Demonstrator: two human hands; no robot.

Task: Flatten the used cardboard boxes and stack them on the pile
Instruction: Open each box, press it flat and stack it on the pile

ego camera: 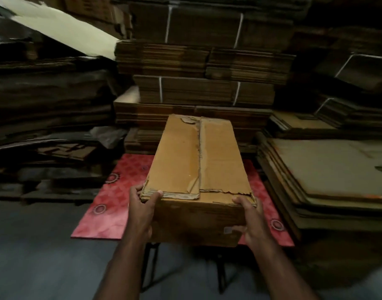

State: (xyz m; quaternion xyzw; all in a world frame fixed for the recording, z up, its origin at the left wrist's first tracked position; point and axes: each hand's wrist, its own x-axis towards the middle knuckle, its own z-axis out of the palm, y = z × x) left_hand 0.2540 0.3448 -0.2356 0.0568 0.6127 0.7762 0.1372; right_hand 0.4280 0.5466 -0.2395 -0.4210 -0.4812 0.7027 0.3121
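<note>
Cardboard box (pixel 198 169) looks light, stiff, frayed at the flaps; left hand (pixel 142 211) and right hand (pixel 251 221) clasp its near corners

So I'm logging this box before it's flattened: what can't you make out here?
- Box underside and far end: hidden by the box itself, head view.
- Small label on its near side: too small and dim to read.
- Table under the box: covered.
- Left hand and right hand fingertips: partly behind the box corners.
</note>
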